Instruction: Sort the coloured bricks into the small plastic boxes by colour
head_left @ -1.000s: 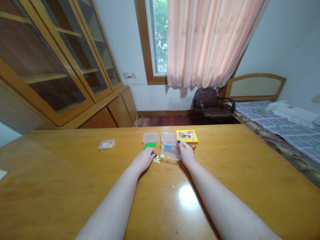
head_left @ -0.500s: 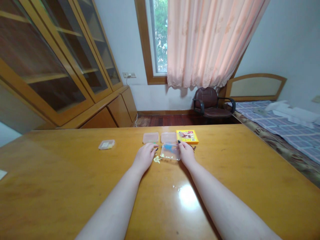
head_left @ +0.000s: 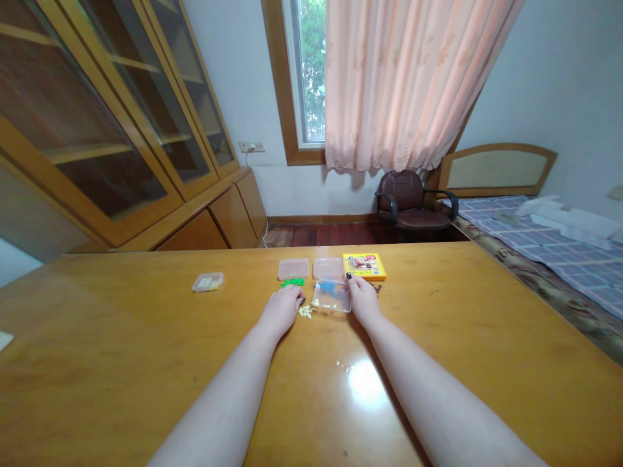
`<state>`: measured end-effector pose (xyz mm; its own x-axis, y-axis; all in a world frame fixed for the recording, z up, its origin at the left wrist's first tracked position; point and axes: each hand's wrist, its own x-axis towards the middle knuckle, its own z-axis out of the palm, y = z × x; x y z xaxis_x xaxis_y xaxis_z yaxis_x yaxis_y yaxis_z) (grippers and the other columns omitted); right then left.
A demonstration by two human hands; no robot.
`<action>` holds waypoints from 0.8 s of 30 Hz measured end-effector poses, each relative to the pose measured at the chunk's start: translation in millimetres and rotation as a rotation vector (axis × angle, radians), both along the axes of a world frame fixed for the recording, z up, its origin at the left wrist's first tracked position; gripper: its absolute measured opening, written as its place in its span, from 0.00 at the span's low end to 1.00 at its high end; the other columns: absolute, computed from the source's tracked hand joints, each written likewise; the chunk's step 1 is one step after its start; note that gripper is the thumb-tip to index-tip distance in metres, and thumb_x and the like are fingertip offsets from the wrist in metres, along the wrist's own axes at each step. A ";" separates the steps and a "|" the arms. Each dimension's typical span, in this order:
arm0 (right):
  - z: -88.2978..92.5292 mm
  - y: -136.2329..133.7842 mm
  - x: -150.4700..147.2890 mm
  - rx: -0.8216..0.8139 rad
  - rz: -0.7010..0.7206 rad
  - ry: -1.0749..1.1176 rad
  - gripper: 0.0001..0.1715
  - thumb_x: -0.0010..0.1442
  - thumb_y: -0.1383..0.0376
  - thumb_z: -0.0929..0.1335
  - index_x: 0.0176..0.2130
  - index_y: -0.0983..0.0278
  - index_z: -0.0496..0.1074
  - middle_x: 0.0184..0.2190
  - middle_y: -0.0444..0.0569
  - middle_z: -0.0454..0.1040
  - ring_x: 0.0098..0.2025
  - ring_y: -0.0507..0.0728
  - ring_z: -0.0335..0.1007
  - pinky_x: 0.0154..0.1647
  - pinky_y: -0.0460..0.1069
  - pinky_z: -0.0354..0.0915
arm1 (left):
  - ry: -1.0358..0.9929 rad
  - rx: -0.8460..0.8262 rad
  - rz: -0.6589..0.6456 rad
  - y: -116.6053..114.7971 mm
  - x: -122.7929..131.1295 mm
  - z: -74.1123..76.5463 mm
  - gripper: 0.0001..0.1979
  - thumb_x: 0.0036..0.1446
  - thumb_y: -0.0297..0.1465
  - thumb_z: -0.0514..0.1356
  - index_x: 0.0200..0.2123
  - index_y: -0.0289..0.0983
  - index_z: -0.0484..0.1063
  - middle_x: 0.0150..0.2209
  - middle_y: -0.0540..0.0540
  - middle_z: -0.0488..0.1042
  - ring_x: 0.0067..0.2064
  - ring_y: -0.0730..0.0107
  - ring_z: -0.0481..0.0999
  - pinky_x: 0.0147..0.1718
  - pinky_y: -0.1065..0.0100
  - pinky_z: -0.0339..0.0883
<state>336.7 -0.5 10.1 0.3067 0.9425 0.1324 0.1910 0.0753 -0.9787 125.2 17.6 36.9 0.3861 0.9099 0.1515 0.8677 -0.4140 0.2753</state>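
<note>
Bracing the small clear plastic box of blue pieces (head_left: 331, 296) mid-counter, the right hand (head_left: 363, 299) clasps its right edge; the left hand (head_left: 282, 310) is curled, fingertips at the loose pale-yellow bits (head_left: 305, 312), any pinch hidden. Risk: a nudge scatters the bits over the glossy wooden counter (head_left: 438, 363). Pieces too small to identify.

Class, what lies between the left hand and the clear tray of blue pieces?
A small heap of pale yellow pieces, shown in the head view.
</note>
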 end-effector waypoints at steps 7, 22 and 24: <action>-1.1 -3.2 -5.2 0.034 0.133 -0.141 0.19 0.56 0.55 0.59 0.25 0.64 0.70 0.23 0.45 0.71 0.28 0.54 0.65 0.30 0.46 0.57 | -0.290 0.294 -0.153 -9.8 5.4 13.4 0.08 0.58 0.30 0.52 0.36 0.38 0.70 0.37 0.47 0.73 0.41 0.68 0.70 0.43 0.65 0.63; 4.9 1.1 2.2 -0.026 -0.115 0.016 0.18 0.54 0.56 0.59 0.23 0.63 0.68 0.20 0.44 0.71 0.24 0.54 0.63 0.26 0.46 0.55 | -0.100 0.028 -0.223 -10.8 8.4 6.4 0.07 0.52 0.32 0.58 0.36 0.39 0.71 0.36 0.47 0.71 0.41 0.66 0.68 0.42 0.65 0.62; 6.2 0.7 1.4 -0.030 -0.116 0.031 0.18 0.53 0.55 0.59 0.24 0.63 0.69 0.19 0.44 0.71 0.23 0.54 0.63 0.25 0.46 0.55 | -0.101 -0.031 -0.258 -10.2 9.1 1.6 0.08 0.52 0.33 0.58 0.36 0.40 0.72 0.36 0.47 0.70 0.40 0.66 0.68 0.41 0.66 0.62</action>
<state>338.1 0.2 16.3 0.4174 0.9039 0.0936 0.1666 0.0252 -0.9857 134.3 7.4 38.4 0.5900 0.7883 0.1744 0.7020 -0.6076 0.3715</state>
